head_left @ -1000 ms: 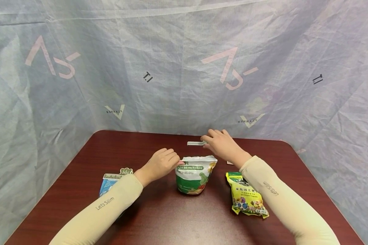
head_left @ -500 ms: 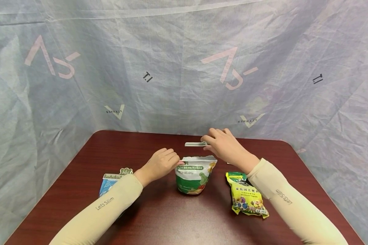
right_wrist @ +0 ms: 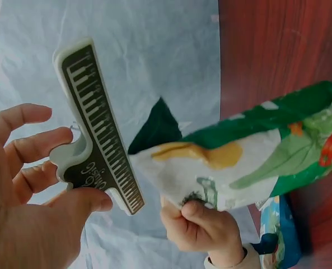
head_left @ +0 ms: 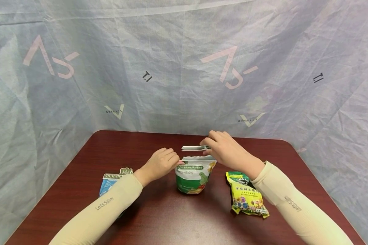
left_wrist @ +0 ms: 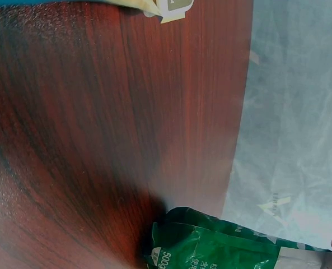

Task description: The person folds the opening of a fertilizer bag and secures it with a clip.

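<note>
My left hand (head_left: 159, 165) pinches the upper left corner of a green and white fertilizer bag (head_left: 191, 182), which stands upright on the table. Just above and behind the bag's top edge, my right hand (head_left: 225, 149) pinches a bag clip (head_left: 191, 148) between thumb and fingers. The clip has a piano-key print and a dark handle, seen well in the right wrist view, where the clip (right_wrist: 101, 131) lies beside the bag's top corner. In the left wrist view, the green side of the bag (left_wrist: 210, 246) shows at the bottom.
On the left, a blue bag (head_left: 107, 185) bears a similar piano-print clip (head_left: 113, 176), partly hidden by the left sleeve. A yellow bag (head_left: 246, 197) with flowers lies to the right, its top near the right forearm. A cloth backdrop (head_left: 184, 85) hangs behind the table (head_left: 184, 228).
My right hand has brought the clip a little left and lower, nearer the bag's top. The clip's two bars now show separately. My left hand and the bag have stayed put.
</note>
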The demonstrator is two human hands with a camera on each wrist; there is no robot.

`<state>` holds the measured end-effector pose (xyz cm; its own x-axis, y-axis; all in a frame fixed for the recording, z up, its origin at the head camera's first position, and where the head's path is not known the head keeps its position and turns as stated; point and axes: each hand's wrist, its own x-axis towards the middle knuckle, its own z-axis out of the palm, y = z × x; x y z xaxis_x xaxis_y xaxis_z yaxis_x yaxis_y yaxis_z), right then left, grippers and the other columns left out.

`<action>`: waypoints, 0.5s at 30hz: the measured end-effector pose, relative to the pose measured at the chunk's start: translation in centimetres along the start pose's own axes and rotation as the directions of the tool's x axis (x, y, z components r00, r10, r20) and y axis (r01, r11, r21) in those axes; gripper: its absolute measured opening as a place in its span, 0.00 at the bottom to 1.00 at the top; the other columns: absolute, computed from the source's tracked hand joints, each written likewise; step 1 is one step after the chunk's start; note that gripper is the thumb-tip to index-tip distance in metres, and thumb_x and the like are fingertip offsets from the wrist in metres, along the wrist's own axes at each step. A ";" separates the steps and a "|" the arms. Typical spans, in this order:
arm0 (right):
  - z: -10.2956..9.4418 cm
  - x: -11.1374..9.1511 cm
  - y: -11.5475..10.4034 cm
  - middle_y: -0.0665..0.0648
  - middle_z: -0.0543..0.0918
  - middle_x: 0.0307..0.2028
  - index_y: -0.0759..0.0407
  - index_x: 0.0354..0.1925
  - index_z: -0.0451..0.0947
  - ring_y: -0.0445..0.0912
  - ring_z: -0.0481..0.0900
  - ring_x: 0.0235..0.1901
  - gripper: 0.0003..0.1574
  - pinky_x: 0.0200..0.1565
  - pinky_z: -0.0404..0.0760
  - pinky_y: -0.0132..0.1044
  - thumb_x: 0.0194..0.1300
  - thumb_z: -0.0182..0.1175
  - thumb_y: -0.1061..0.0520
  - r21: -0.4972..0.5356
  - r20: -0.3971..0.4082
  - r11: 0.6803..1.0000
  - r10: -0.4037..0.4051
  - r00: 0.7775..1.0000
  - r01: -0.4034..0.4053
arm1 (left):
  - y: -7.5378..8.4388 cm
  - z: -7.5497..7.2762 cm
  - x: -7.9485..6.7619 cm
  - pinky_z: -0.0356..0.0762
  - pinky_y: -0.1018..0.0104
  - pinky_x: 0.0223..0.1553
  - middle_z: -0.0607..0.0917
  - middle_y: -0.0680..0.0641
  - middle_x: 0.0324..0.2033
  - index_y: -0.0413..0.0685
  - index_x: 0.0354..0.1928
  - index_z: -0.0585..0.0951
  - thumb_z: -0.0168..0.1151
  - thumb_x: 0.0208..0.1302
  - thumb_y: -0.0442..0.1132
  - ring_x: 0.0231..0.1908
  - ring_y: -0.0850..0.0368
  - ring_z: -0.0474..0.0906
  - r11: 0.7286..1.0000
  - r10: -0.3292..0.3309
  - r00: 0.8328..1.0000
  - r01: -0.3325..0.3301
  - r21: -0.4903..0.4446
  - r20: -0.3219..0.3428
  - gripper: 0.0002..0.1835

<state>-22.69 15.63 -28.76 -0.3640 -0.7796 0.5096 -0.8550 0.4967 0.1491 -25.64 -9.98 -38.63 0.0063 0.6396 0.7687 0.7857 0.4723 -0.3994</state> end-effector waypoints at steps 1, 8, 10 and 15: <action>-0.1 0.0 -0.1 0.49 0.66 0.28 0.54 0.41 0.75 0.41 0.59 0.23 0.16 0.29 0.58 0.35 0.54 0.67 0.60 0.003 -0.005 1.000 -0.008 1.000 0.008 | 0.0 0.0 0.0 0.60 0.67 0.20 0.71 0.53 0.17 0.46 0.21 0.70 0.55 0.65 0.45 0.19 0.58 0.66 1.000 0.000 1.000 0.000 0.000 -0.003 0.16; -0.6 0.2 -0.8 0.49 0.69 0.28 0.55 0.38 0.76 0.42 0.66 0.25 0.14 0.30 0.63 0.36 0.52 0.68 0.60 0.026 -0.024 0.999 -0.046 0.999 0.047 | 0.0 -0.1 0.0 0.61 0.67 0.21 0.72 0.53 0.18 0.46 0.22 0.71 0.56 0.64 0.45 0.20 0.58 0.66 1.000 -0.006 1.000 0.006 0.000 0.024 0.15; -0.7 0.2 -0.9 0.49 0.71 0.28 0.55 0.38 0.76 0.42 0.68 0.26 0.14 0.32 0.65 0.37 0.52 0.68 0.60 0.028 -0.021 0.998 -0.051 0.998 0.051 | 0.0 -0.1 -0.1 0.61 0.67 0.21 0.72 0.53 0.19 0.46 0.22 0.71 0.56 0.64 0.44 0.20 0.58 0.67 1.000 -0.007 0.999 0.007 0.005 0.034 0.15; -0.8 0.3 -1.2 0.50 0.74 0.30 0.56 0.36 0.77 0.43 0.73 0.28 0.13 0.35 0.69 0.39 0.50 0.69 0.61 0.021 -0.021 0.998 -0.067 0.998 0.067 | 0.0 -0.1 -0.1 0.60 0.67 0.20 0.72 0.52 0.18 0.46 0.21 0.71 0.56 0.64 0.44 0.20 0.57 0.66 1.000 0.000 1.000 0.000 -0.003 0.012 0.15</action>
<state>-21.46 15.09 -28.14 -0.2982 -0.8031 0.5158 -0.8852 0.4348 0.1652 -25.59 -10.06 -38.66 -0.0011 0.6469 0.7625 0.7875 0.4705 -0.3981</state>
